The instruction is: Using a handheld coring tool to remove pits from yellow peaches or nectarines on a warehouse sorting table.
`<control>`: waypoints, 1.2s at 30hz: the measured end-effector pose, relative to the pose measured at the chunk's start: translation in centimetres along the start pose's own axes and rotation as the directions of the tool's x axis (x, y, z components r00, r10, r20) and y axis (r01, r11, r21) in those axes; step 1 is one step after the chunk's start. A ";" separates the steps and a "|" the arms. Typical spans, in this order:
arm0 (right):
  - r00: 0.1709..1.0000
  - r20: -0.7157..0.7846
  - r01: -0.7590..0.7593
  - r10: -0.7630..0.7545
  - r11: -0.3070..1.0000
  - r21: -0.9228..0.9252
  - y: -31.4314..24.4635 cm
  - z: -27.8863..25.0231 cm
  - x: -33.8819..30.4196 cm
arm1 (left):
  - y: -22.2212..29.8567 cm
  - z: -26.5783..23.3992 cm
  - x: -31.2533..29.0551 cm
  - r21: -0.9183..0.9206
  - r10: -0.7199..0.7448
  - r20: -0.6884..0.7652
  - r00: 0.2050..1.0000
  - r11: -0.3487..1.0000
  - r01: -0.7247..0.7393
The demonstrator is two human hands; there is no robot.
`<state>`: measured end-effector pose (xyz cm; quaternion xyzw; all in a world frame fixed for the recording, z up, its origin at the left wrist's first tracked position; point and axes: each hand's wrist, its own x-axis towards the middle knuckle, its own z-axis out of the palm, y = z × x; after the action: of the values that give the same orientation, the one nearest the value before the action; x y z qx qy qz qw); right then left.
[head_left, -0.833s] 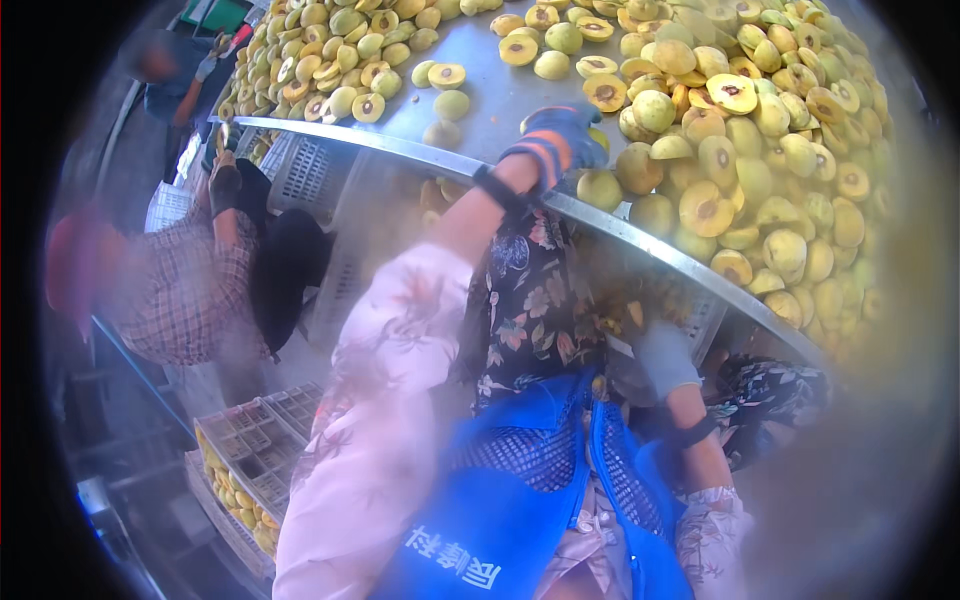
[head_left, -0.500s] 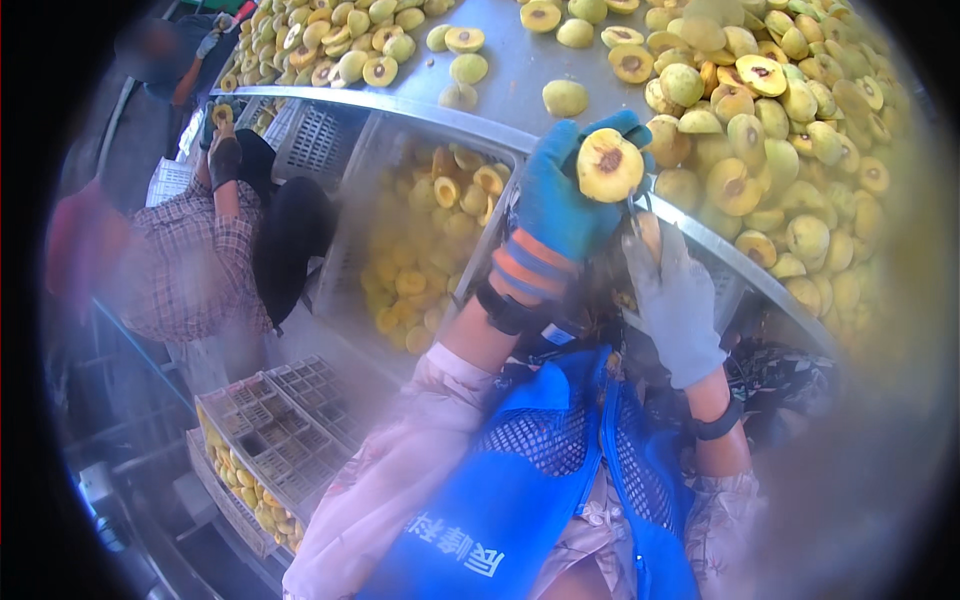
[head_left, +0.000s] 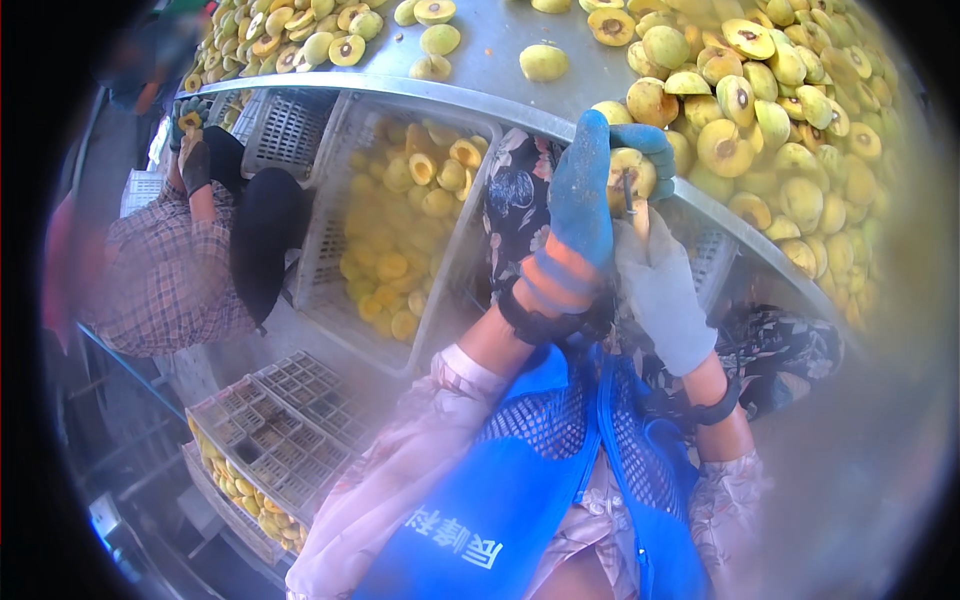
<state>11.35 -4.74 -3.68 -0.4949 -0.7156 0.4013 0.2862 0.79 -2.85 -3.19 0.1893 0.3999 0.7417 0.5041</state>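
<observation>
My left hand (head_left: 580, 190), in a blue glove with orange bands, is closed round a halved yellow peach (head_left: 640, 172), cut face toward me. In a greyish-white glove, my right hand (head_left: 665, 300) grips a small pitting tool (head_left: 640, 222) with a light wooden handle. The tool's dark metal end lies against the brown centre of the peach half. Both hands are at the rim of a metal table (head_left: 490, 65), close to a large heap of peach halves (head_left: 780, 110).
Below the table edge, left of my arms, stands a white crate (head_left: 310, 270) of pitted halves. Stacked crates (head_left: 290, 410) holding fruit stand lower left. A co-worker in a checked shirt (head_left: 165, 270) sits on the left, holding fruit. More halves (head_left: 290, 35) lie at the table's far left.
The tool's metal end has come up onto the peach's cut face. My left hand has turned, with its fingers further round the fruit. The whole view has shifted slightly.
</observation>
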 end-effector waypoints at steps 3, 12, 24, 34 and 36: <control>0.806 0.452 -0.582 0.382 0.654 0.484 -1.1 -2.2 0.1 | -3.4 -3.8 1.9 0.506 0.222 0.077 0.972 0.831 -0.230; 0.705 0.641 -0.651 0.303 0.634 0.417 1.1 -1.5 -0.7 | -5.3 -5.8 4.3 0.443 0.354 0.653 0.669 0.538 -0.717; 0.872 0.408 0.119 0.270 0.693 -0.711 13.2 -0.3 -3.6 | 6.2 -10.4 8.5 0.907 0.536 0.420 0.732 -0.255 -0.334; 0.875 0.393 0.484 -0.283 0.513 -0.708 11.6 -0.3 -4.0 | 5.1 -5.8 18.8 0.911 -0.326 0.383 0.865 -0.025 -0.412; 0.944 0.313 0.275 -0.104 0.774 -0.571 10.1 0.0 -2.3 | 5.4 -6.3 15.7 0.212 -0.450 0.308 0.838 0.891 0.400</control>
<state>16.96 -5.05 -12.40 -0.4270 -0.8842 0.1814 0.0539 -13.28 7.81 -4.71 0.2589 0.3868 0.5356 0.7046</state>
